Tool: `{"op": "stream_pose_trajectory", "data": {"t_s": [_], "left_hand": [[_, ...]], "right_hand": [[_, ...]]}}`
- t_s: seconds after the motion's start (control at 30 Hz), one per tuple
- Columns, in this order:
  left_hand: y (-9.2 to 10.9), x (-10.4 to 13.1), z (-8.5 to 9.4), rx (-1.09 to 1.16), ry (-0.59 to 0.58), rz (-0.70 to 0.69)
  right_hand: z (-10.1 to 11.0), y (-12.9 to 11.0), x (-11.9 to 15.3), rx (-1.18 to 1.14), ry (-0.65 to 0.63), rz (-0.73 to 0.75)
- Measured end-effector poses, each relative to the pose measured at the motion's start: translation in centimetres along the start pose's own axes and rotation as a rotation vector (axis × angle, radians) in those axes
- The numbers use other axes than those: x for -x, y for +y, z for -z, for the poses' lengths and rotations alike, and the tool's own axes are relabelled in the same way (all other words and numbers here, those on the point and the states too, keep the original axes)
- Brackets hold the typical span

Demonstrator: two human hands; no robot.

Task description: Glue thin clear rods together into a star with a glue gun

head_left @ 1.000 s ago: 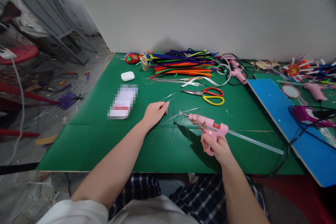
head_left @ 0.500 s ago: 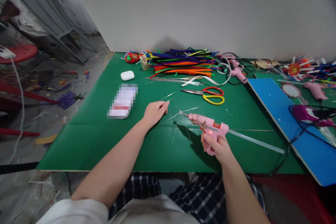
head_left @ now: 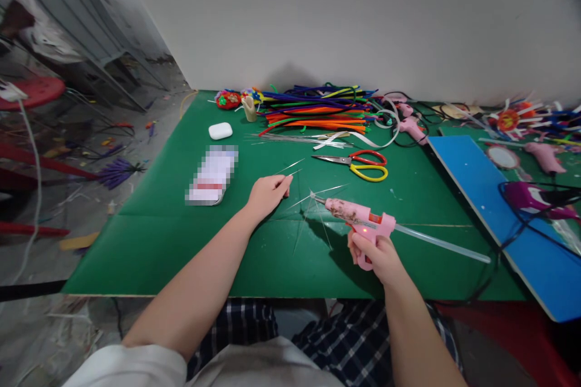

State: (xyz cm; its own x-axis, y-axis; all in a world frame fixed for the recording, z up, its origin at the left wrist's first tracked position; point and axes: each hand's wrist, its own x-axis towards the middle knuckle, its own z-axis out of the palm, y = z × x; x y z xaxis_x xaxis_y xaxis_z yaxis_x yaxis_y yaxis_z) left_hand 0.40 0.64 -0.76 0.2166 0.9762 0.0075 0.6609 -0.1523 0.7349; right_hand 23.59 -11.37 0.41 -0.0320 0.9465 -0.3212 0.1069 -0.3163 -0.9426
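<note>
In my right hand is a pink hot glue gun, gripped by its handle, a small orange light lit on its side. A clear glue stick sticks out of its back. The nozzle touches the middle of a star of thin metal wires, which spread out over the green tabletop. Left of the star, my left hand rests with curled fingers, closed on a thin wire whose end shows past the fingertips. Another wire lies just behind it. Scissors with red and yellow handles lie beyond the gun.
Pipe cleaners are heaped at the back, loose wires in front of them. A phone and a white case lie left. At right are a blue board, cords and another pink glue gun.
Almost nothing differs. The glue gun has tilted or shifted very slightly, its nozzle still at the middle of the wire star. My left hand stays where it was.
</note>
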Motion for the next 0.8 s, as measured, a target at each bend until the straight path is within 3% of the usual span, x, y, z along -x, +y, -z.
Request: {"op": "stream_pose_trajectory", "data": {"t_s": [0.8], "left_hand": [[0.22,0.12,0.01,-0.021,-0.007,-0.001]], "right_hand": [[0.00,-0.02,-0.01,0.004,0.036,0.001]]}}
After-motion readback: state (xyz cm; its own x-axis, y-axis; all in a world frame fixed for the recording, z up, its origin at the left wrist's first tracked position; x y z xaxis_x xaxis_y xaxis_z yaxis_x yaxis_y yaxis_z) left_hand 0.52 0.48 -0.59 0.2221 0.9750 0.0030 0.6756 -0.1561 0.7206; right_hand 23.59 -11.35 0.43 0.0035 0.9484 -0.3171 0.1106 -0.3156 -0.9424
